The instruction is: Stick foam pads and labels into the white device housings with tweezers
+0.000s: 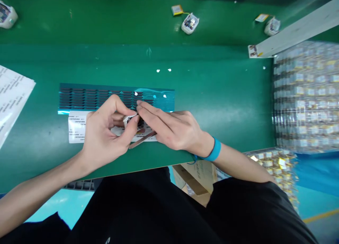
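My left hand [106, 131] is closed around a small white device [129, 119], pinched between thumb and fingers above a white label sheet [76, 127]. My right hand [169, 127] lies beside it, fingers stretched toward the device, fingertips pressing on its top. A thin brown stick-like tool [141, 140] lies under the right hand; whether the hand grips it is unclear. Just behind the hands lies a blue sheet of dark rectangular stickers [90, 97]. A blue wrist strap [215, 149] circles my right wrist.
The green bench [212, 95] carries white small devices with batteries on the far belt [189, 22] [271, 25] [6, 14]. Stacked clear trays of parts [307, 95] stand at the right. White printed sheets [10, 95] lie at the left edge. A cardboard box [196, 177] sits below.
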Demonstrator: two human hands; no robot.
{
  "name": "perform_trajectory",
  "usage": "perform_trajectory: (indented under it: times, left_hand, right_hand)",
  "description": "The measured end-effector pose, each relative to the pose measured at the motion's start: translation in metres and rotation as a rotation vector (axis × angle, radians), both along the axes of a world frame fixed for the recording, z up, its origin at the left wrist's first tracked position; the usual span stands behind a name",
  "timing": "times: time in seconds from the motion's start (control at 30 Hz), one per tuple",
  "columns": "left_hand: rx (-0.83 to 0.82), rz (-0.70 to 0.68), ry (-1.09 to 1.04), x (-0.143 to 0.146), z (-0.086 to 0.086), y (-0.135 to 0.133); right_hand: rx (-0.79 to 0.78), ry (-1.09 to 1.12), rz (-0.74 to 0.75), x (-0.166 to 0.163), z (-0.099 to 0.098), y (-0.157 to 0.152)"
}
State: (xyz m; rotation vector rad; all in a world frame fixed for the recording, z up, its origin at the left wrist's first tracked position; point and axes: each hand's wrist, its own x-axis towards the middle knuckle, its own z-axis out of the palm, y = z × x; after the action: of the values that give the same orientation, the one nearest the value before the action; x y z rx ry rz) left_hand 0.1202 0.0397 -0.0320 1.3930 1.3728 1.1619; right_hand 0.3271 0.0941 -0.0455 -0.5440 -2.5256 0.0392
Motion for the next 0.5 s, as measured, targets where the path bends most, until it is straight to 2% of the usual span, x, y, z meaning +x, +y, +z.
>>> perform_trajectory:
  times: [0.07,0.13,0.2,0.33,0.4,0.5]
  left_hand:
    - [0.062,0.011,-0.008,-0.001,0.003,0.002]
    - [0.107,-0.004,0.002,-0.002,0.006,0.003]
    - [0.11,-0.035,0.007,-0.003,0.006,0.003]
    - [0.056,-0.081,0.038,-0.006,0.0,-0.001]
    - [0.047,-0.108,0.091,-0.008,-0.002,-0.003]
    - [0.05,-0.175,0.112,-0.011,0.003,-0.004]
  right_hand:
    - [-0.156,0.096,-0.002,-0.002,0.002,0.0]
    - [-0.376,0.251,-0.008,-0.006,0.005,0.0]
    - [-0.558,0.366,-0.018,-0.009,0.008,0.002]
    - [-0.876,0.326,-0.041,-0.012,0.011,0.007]
    - [-0.96,0.317,-0.046,-0.011,0.013,0.008]
    - [-0.948,0.327,-0.051,-0.009,0.018,0.008]
